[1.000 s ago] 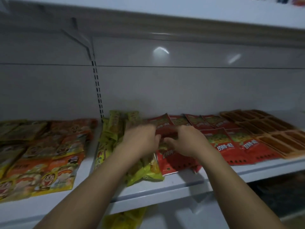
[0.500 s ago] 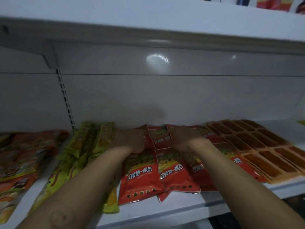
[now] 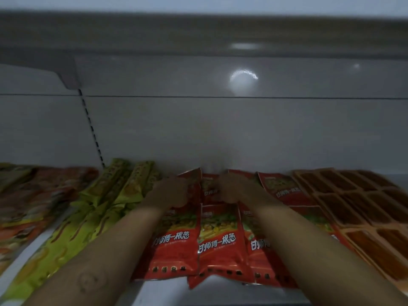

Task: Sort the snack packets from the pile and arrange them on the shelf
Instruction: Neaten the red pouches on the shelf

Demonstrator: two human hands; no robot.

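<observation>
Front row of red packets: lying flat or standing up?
Lying flat. The front red packets show their printed faces upward, side by side on the shelf, with their lower edges at its front lip.

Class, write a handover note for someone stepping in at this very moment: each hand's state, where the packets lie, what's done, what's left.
Left hand and right hand: both are on the back row of the red packets; blur hides whether they grip.
Shelf, left to right: orange packets, yellow-green packets, red packets, brown packets.
Done: the kinds lie in separate groups.
Left: the red front row overlaps and overhangs the shelf edge, so it probably needs straightening. The pile is not in view.
</observation>
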